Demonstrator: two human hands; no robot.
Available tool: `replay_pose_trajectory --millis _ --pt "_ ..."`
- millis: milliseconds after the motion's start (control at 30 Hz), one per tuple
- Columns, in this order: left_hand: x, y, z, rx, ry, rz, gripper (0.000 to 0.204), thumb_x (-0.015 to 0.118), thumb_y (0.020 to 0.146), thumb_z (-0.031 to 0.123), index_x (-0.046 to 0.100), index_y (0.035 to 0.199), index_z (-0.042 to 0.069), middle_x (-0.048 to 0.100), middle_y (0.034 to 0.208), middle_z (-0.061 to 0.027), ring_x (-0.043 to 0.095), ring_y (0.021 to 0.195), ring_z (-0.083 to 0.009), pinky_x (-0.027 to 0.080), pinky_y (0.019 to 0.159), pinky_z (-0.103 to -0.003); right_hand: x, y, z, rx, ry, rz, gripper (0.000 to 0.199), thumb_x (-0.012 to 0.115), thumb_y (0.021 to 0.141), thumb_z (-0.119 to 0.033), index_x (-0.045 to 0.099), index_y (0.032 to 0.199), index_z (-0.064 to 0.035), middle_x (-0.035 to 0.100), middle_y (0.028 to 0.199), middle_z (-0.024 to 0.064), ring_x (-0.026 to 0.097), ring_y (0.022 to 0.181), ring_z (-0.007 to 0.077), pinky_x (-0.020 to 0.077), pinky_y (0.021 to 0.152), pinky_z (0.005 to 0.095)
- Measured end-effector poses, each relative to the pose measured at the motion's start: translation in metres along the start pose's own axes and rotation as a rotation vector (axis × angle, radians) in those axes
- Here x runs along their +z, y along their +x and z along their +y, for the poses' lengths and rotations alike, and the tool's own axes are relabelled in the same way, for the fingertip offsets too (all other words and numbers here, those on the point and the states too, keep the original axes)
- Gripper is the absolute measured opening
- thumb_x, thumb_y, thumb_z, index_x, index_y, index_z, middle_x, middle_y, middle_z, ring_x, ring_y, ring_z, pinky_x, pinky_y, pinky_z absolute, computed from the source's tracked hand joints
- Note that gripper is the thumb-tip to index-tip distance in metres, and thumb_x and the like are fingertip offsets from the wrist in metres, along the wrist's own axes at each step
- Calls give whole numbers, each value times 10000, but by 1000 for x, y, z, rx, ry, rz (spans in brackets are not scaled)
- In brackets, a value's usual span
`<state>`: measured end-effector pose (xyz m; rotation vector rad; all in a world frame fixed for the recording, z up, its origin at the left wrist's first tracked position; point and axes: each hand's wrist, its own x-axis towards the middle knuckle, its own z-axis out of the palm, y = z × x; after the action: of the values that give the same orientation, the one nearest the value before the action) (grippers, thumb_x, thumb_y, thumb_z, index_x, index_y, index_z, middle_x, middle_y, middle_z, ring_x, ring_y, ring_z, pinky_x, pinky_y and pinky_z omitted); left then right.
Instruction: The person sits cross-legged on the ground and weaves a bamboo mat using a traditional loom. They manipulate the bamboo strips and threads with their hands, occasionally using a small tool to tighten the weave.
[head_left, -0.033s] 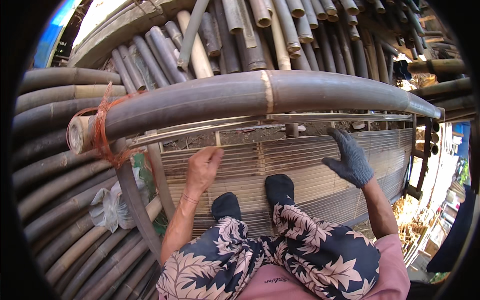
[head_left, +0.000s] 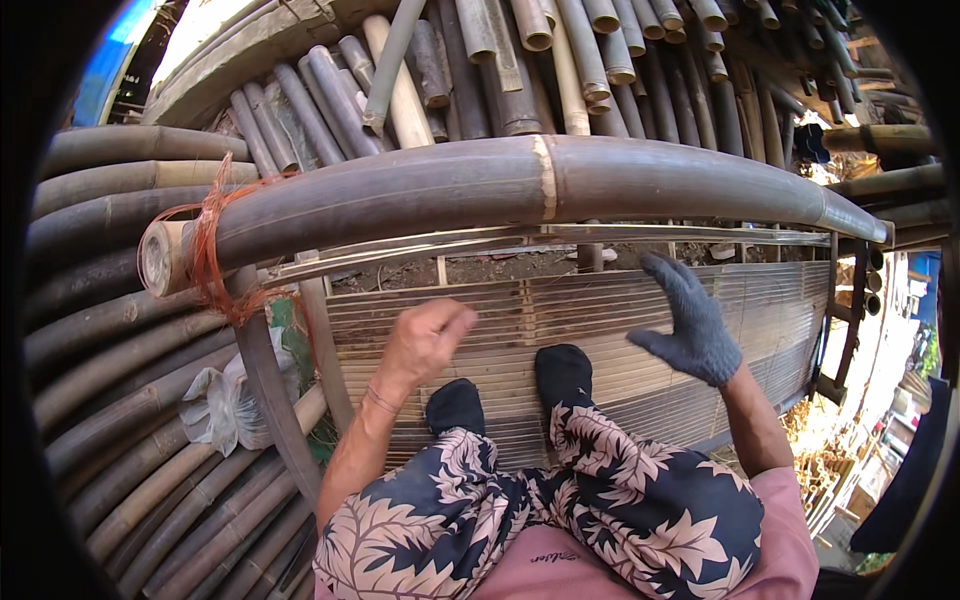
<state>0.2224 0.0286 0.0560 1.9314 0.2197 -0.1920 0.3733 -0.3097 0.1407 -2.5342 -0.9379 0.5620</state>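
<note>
My bare left hand (head_left: 430, 340) is raised over the left part of a bamboo slat mat (head_left: 490, 372), its fingers curled together. Whatever is in that grip, if anything, is too small or hidden to tell. Over the mat's right half hovers my right hand (head_left: 695, 325) in a grey knit glove, thumb and fingers spread, with nothing visible in it. Both feet in black socks rest on the slats between the hands. Beyond them a thick dark bamboo pole (head_left: 400, 195) runs across, with long thin bamboo strips (head_left: 470, 243) just below it.
Orange twine (head_left: 210, 240) wraps the pole's left end at an upright post (head_left: 275, 400). A whitish plastic bag (head_left: 225, 410) hangs at the left, by stacked bamboo poles (head_left: 130, 370). More cut bamboo (head_left: 490, 90) lies behind. A dark frame (head_left: 852, 320) stands at the right.
My left hand has shifted a little to the right. My gloved right hand has moved slightly left, its fingers still spread.
</note>
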Motion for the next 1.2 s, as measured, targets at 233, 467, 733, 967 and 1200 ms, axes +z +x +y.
replay_pose_trajectory --millis 233,467,733,967,1200 --pt "-25 -4 103 304 240 -200 166 692 911 172 687 861 15 636 754 -97 627 659 -254 499 612 -375 39 46 -107 -27 858 -506 826 825 779 -431 480 1419 -37 655 1146 166 654 1082 228 544 904 365" --pt "-96 -1 -27 -263 575 183 201 668 893 213 728 905 22 668 852 -151 649 777 -323 511 729 -430 25 14 25 755 948 250 267 718 904 -296 723 992 -44 721 823 90 701 667 136 424 462 232" --pt "-29 33 -103 -282 772 27 353 555 973 327 739 891 37 696 960 -214 662 914 -386 513 845 -485 156 92 -5 23 -221 203 146 630 834 -206 712 755 -116 654 716 133 655 696 334 518 657 423" --pt "-23 73 -109 -367 708 -352 378 422 934 229 707 1021 -4 679 1059 -269 664 970 -415 526 873 -488 254 190 -37 -3 436 -523 362 452 962 -225 662 1189 -35 699 1141 190 687 982 346 530 878 457" --pt "-2 70 -110 -330 496 19 283 601 881 289 723 960 45 698 969 -222 665 916 -384 483 860 -486 241 185 -28 224 881 -438 347 565 945 -242 629 1211 -29 704 1093 161 675 971 287 539 849 390"
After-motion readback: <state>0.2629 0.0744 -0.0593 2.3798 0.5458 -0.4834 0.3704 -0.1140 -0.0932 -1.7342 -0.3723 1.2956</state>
